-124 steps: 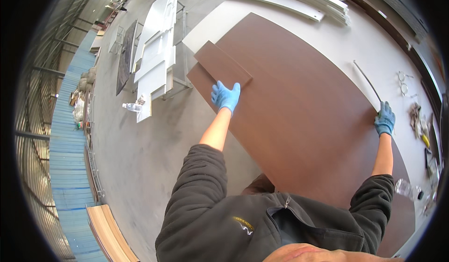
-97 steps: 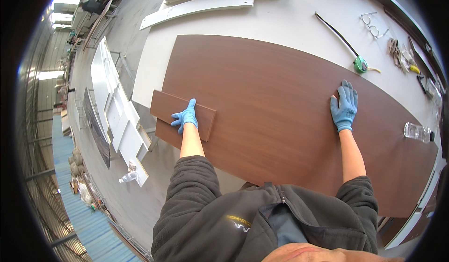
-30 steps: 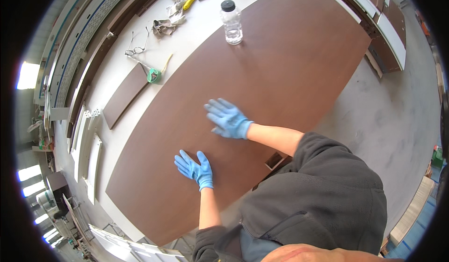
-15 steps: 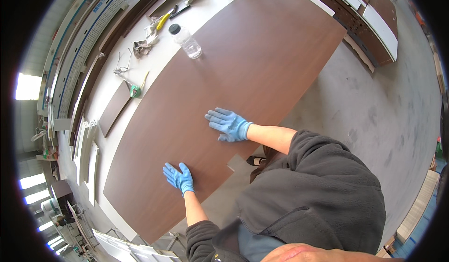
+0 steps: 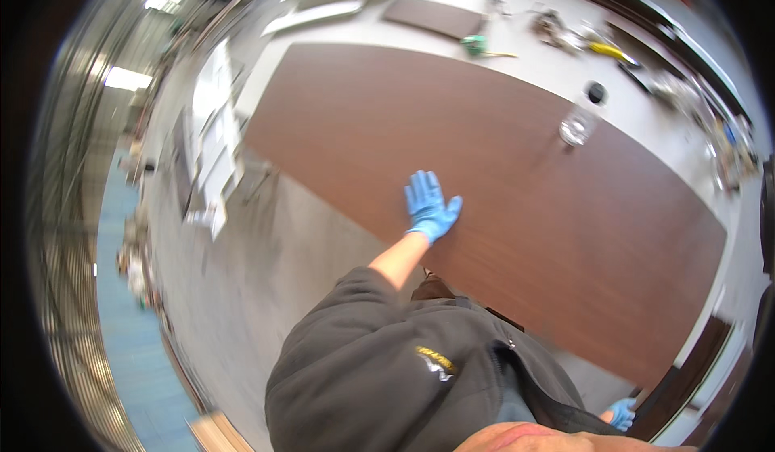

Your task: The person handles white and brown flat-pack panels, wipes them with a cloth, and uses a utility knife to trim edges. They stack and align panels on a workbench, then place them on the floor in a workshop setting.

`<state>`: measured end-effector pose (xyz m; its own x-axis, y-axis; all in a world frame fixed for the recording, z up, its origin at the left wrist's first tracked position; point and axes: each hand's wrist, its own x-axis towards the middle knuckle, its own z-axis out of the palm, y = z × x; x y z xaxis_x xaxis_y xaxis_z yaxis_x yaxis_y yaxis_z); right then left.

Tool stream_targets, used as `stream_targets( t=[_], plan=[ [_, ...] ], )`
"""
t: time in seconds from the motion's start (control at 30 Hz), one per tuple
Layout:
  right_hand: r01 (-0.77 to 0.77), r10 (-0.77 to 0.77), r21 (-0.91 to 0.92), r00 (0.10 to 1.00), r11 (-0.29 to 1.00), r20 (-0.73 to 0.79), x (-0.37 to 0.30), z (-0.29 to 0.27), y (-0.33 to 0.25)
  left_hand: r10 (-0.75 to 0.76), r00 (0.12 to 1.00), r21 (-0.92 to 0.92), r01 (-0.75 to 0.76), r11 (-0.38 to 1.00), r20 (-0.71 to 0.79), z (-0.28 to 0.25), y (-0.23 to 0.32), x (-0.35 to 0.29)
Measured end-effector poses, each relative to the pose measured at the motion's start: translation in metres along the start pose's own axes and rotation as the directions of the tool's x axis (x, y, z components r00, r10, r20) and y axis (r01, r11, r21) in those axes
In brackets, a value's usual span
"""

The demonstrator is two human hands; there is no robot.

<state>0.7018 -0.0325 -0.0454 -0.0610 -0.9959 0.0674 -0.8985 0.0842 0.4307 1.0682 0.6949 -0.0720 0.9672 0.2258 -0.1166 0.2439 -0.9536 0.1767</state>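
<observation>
A large brown panel (image 5: 355, 129) with curved long sides lies flat on a white table. My left hand (image 5: 432, 208), in a blue glove, rests on the panel with its fingers spread, holding nothing. Far off at the lower right, my right hand (image 5: 622, 414), also gloved in blue, hangs beyond the panel's near edge, close to a stack of dark boards. It is small and blurred there, and its finger pose is unclear. A clear plastic bottle (image 5: 578, 125) with a black cap stands on the panel's far right part.
On the white table (image 5: 420, 36) behind the panel lie a small brown board (image 5: 432, 16), a green tape roll (image 5: 475, 45) and a yellow-handled tool (image 5: 609, 51). White panels (image 5: 216, 153) stand at the left. Dark boards (image 5: 686, 379) stand at the lower right.
The view has swung round to the left. My right hand has left the panel and dropped to the lower right. My left hand is still flat on the panel.
</observation>
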Motion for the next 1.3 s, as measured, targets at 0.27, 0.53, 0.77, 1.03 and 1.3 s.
stream_targets(
  t=[0.27,0.53,0.77,1.03,1.3],
  plan=[
    [0.983,-0.667,0.070,0.167,0.169,-0.726,-0.100,-0.098,-0.248,-0.117,0.988,-0.026,0.120,0.992,0.099,-0.028,0.001,-0.015],
    [0.864,-0.669,-0.001,-0.392,-0.504,-0.631,-0.439,-0.138,-0.280,-0.005,0.955,-0.251,-0.072,0.965,-0.296,-0.050,-0.098,-0.099],
    [0.864,-0.675,-0.038,-0.419,-0.502,-0.607,-0.619,-0.131,-0.248,-0.427,0.890,-0.257,0.379,0.889,-0.163,-0.044,-0.316,-0.269],
    [0.792,-0.602,-0.122,-0.545,-0.598,-0.583,-0.842,-0.142,-0.242,-0.847,0.529,-0.286,0.821,0.494,0.056,-0.049,-0.548,-0.339],
    [0.380,-0.164,-0.265,-0.792,-0.886,-0.589,-1.130,-0.205,-0.236,-0.934,0.280,-0.476,0.867,0.148,0.220,-0.063,-0.717,-0.309]
  ],
)
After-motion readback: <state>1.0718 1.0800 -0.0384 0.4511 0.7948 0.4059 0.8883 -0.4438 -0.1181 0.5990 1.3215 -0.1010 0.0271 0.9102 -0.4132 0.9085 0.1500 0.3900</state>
